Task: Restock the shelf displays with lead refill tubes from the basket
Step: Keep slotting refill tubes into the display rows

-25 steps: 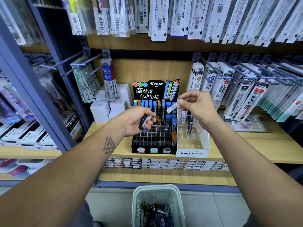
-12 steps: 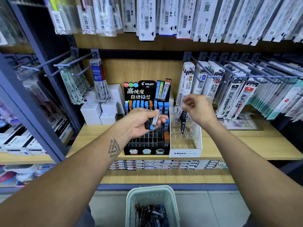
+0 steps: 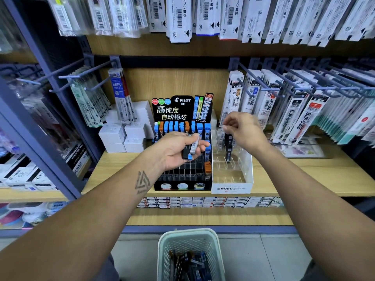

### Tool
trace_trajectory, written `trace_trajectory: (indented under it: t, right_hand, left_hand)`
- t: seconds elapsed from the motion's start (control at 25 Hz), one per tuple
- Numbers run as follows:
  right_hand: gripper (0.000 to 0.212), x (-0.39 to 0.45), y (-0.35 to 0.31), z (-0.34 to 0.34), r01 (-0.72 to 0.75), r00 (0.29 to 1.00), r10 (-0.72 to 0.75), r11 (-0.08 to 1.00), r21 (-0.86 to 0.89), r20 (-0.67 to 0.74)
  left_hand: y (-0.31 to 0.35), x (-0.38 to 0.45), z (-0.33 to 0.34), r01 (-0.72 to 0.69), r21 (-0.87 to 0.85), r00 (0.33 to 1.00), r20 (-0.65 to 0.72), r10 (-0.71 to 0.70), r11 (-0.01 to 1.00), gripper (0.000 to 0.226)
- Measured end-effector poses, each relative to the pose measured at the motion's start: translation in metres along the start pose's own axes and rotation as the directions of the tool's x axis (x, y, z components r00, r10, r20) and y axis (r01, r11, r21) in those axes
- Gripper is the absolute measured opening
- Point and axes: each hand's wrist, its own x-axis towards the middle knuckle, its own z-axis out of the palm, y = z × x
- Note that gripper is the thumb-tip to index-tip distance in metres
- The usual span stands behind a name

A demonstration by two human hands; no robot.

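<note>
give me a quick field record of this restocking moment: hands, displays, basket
left hand: grips a few lead tubes, in front of the black display
right hand: fingers pinched over the clear display; what it pinches is blurred
black display: tubes in the back rows, front slots mostly empty
clear display: a few dark tubes, many empty slots
basket: on the floor, tubes inside

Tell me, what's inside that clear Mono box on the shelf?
The clear Mono box holds a few dark lead tubes at the back; front slots look empty. The right hand covers the back row's top.

White boxes (image 3: 121, 136) stacked beside hanging refill packs (image 3: 304, 112), possibly pen refills.
</note>
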Motion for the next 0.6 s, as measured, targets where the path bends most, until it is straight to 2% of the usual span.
trace_trajectory:
  t: [0.28,0.44,0.48,0.52,0.56,0.6]
  right_hand:
    - [0.01,0.005,0.004,0.013,0.039,0.994,-0.018,0.981,-0.19,0.11]
    - [0.014,0.005,0.002,0.01,0.026,0.997,-0.009,0.97,-0.241,0.072]
    - [0.014,0.003,-0.004,0.007,-0.006,0.999,0.013,0.984,-0.176,0.037]
    - [0.013,-0.001,-0.012,0.004,-0.065,0.998,0.066,0.997,-0.031,0.017]
    - [0.011,-0.006,-0.023,0.001,-0.142,0.989,0.134,0.974,0.174,0.06]
    - [0.01,-0.012,-0.035,-0.001,-0.226,0.97,0.172,0.902,0.367,0.173]
  left_hand:
    - [-0.002,-0.001,-0.001,0.005,-0.01,1.0,-0.008,-0.005,1.0,0.026]
    - [-0.001,-0.002,-0.001,0.017,-0.008,1.0,-0.002,-0.017,1.0,0.023]
    - [0.0,-0.003,-0.001,0.018,-0.011,1.0,-0.001,-0.018,1.0,0.024]
    - [0.0,-0.003,-0.001,0.019,-0.019,1.0,0.003,-0.019,1.0,0.024]
    - [0.0,-0.004,0.0,0.021,-0.028,1.0,0.013,-0.021,0.999,0.023]
    - [0.0,-0.005,0.0,0.023,-0.033,0.999,0.025,-0.022,0.999,0.021]
